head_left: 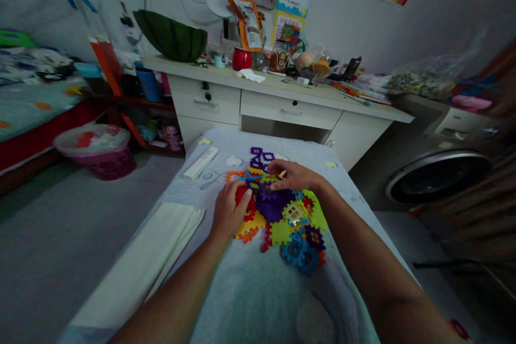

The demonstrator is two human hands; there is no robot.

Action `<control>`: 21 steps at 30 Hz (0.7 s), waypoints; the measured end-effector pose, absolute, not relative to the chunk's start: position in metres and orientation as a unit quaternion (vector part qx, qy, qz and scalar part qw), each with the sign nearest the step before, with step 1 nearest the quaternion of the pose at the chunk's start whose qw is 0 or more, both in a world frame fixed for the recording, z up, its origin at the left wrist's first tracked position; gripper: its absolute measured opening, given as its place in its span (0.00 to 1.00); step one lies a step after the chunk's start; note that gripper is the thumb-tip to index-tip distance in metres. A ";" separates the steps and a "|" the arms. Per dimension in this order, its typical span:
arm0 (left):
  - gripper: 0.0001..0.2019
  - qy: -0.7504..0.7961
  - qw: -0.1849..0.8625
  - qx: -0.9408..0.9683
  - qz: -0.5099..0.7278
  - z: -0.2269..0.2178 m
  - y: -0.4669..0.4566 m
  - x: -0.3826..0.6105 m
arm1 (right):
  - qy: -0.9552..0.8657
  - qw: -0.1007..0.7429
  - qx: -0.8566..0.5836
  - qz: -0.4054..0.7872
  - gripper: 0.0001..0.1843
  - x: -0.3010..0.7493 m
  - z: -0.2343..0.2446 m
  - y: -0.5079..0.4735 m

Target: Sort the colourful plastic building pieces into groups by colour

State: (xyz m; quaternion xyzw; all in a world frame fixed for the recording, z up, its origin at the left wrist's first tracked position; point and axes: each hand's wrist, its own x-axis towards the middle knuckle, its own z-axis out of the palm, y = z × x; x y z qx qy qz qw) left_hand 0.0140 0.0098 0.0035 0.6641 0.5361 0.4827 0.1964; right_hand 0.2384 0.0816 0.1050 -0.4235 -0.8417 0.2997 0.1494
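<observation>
A heap of toothed plastic building pieces in several colours lies in front of me. My left hand (231,207) is at the left side of the heap, its fingers bent and thumb pressed near a red piece (249,205) and the edge of a purple frame piece (253,185). Over the heap's far right side hovers my right hand (297,176), thumb and fingers apart above a purple piece (274,207). Nearer to me are a yellow-green window piece (295,213), a blue piece (300,252) and a yellow piece (255,223). Smaller purple pieces (256,151) lie beyond.
A cloth-covered table (250,290) bears the heap, a white narrow box (200,163) and a folded white cloth (141,258). Behind stands a white desk (209,102) with jars and a watermelon-patterned object (171,36). A washing machine (431,156) is right, a pink bin (99,153) left.
</observation>
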 end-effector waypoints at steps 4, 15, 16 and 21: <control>0.15 0.531 0.195 0.668 0.483 0.005 0.009 0.014 | -0.820 0.156 -0.517 0.190 0.22 0.210 0.092 0.121; 0.14 0.541 0.209 0.642 0.502 0.009 0.008 0.013 | -0.709 0.012 -0.690 0.146 0.52 0.152 0.047 0.197; 0.14 0.541 0.209 0.642 0.502 0.009 0.009 0.013 | -0.713 0.011 -0.688 0.136 0.48 0.154 0.047 0.198; 0.14 0.540 0.205 0.646 0.499 0.008 0.009 0.013 | -0.761 0.027 -0.639 0.110 0.33 0.165 0.052 0.188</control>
